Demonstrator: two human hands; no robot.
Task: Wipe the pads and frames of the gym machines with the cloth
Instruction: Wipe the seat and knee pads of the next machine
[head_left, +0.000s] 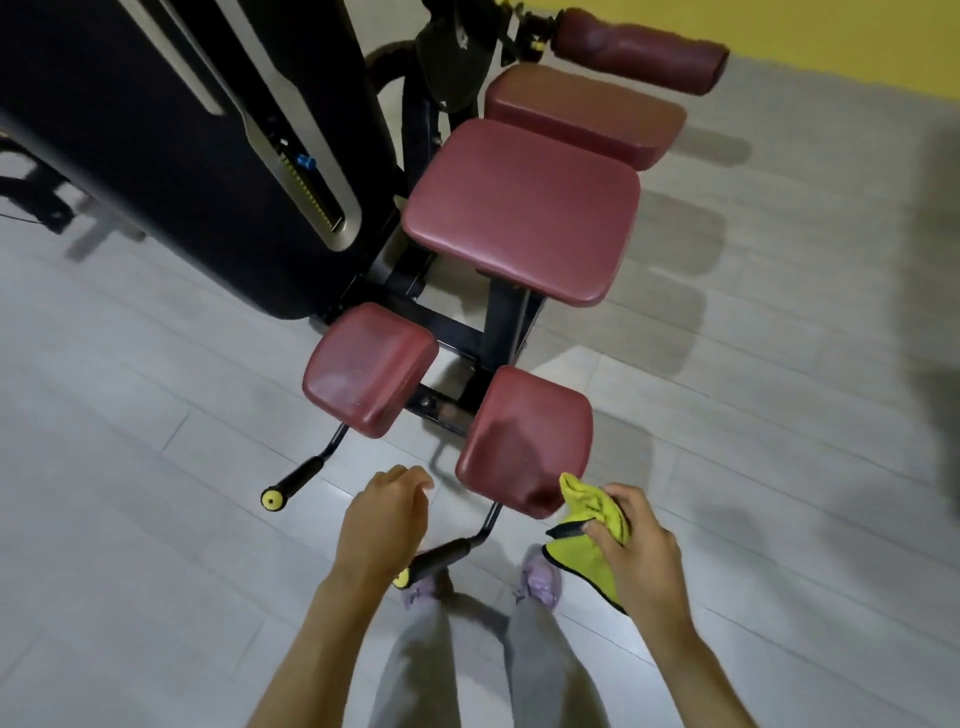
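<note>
A gym machine with dark red pads stands ahead of me. Two small pads sit nearest: the left pad (370, 366) and the right pad (527, 441). Behind them are a large seat pad (522, 208), a further pad (587, 111) and a roller pad (639, 49). My right hand (636, 551) grips a yellow cloth (592, 525) with a black hem, just off the right pad's near corner. My left hand (387, 514) hovers with loosely curled fingers, holding nothing, above the right handle (441, 556).
The machine's black frame (457, 332) joins the pads to a black weight stack housing (182, 156) on the left. A second black handle with a yellow cap (293, 480) sticks out at lower left. Grey tiled floor (779, 415) surrounds it. My feet (540, 577) stand by the handles.
</note>
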